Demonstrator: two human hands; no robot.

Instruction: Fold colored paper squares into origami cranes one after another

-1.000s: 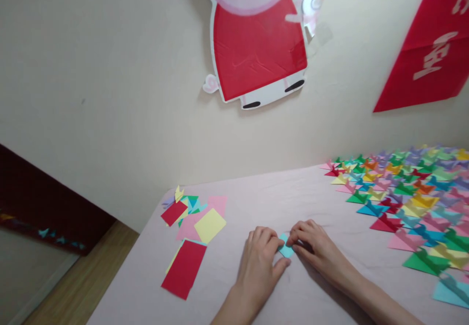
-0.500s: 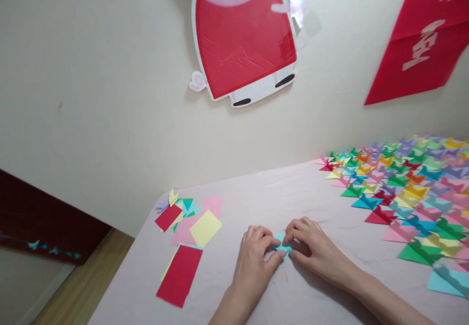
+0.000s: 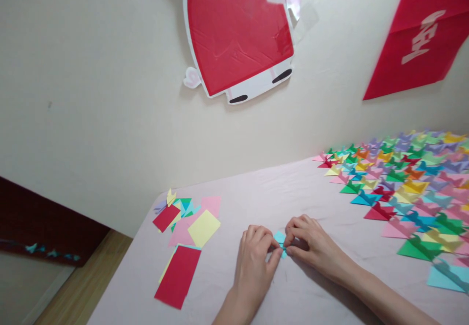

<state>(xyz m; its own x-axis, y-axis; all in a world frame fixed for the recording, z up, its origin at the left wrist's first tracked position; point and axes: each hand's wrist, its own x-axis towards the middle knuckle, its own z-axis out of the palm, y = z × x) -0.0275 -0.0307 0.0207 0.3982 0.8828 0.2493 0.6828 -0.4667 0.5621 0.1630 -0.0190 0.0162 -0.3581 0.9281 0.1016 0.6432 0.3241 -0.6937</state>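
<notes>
A small light-blue piece of folded paper (image 3: 280, 238) lies on the pale pink cloth between my hands. My left hand (image 3: 258, 251) pinches its left side between thumb and fingers. My right hand (image 3: 306, 239) pinches the right side, its fingertips close to those of the left. The fingers hide much of the paper, so its exact folds cannot be made out.
Many folded paper cranes (image 3: 403, 188) in mixed colours stand in rows at the right. Red paper sheets (image 3: 178, 276) lie at the left, below a yellow sheet (image 3: 204, 228) and pink ones. A wall (image 3: 110, 95) rises behind the cloth-covered table (image 3: 242, 190).
My thumbs and fingers have drawn closer together on the light-blue paper, and less of its middle shows. The view has shifted slightly.
</notes>
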